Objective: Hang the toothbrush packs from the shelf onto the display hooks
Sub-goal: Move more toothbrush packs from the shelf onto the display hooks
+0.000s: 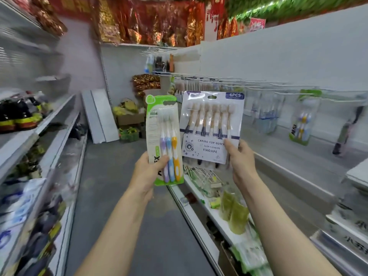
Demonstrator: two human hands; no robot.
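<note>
Two toothbrush packs upright, green pack [164, 140] in left fingers [163, 159], white pack [212, 126] in right [229, 144]

white pack [212, 127]: "6pcs", "caring for gums", "yikojife"

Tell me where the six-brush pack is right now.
In the head view, the six-brush pack is held up right of centre by the right hand, beside the green pack, before the display hooks.

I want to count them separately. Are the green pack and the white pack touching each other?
Apart. The head view shows a strip of background between the green pack and the white pack.
</note>
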